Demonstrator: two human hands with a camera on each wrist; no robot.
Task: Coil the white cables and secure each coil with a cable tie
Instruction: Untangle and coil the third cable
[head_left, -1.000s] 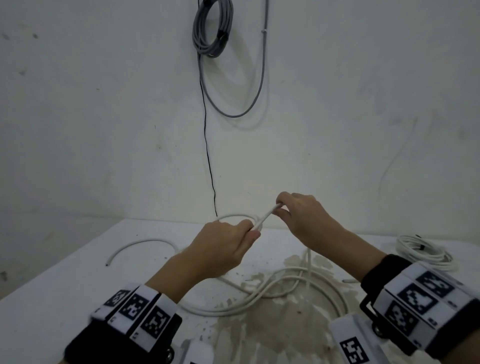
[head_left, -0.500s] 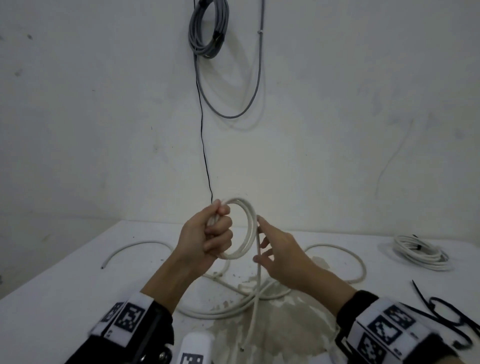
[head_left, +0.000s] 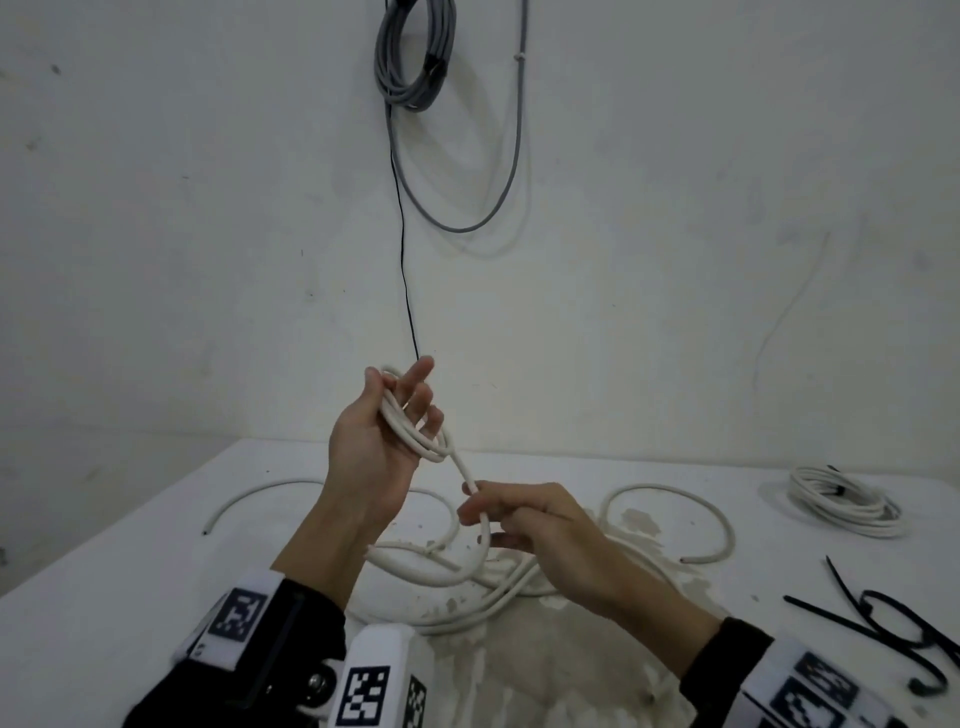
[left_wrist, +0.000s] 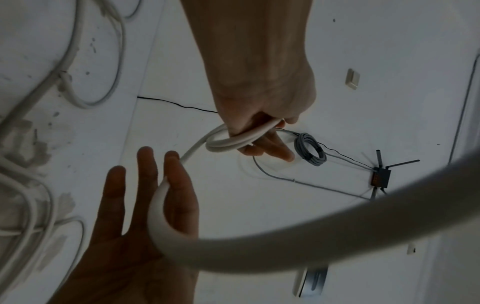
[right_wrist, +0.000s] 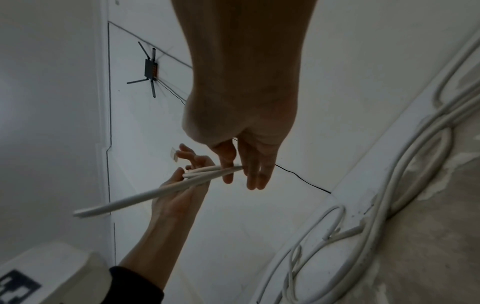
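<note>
The left hand is raised above the white, stained worktop, palm turned toward the camera. A small coil of round white plastic cable of a few turns lies across the palm. The thumb sits behind the turns and the fingers are half extended, so the coil is cradled loosely, not clamped.

From the coil's lower edge one strand runs down and to the right, straight into the right hand. That hand is below the coil and nearer the worktop. It pinches the strand lightly between thumb and forefinger, the other fingers relaxed.

Below the right hand the strand bends into the loose heap of uncoiled white cable lying on the worktop under the coil.

The short strand between the hands slopes from the coil's bottom toward the right hand, so the right hand is the one placed to carry the next turn up to the coil, probably by drawing slack from the heap first.

To the right of the coil, well apart, a finished white coil rests on the worktop. Black plastic cable ties lie nearer the camera on that side. The cable in hand is only just begun.
</note>
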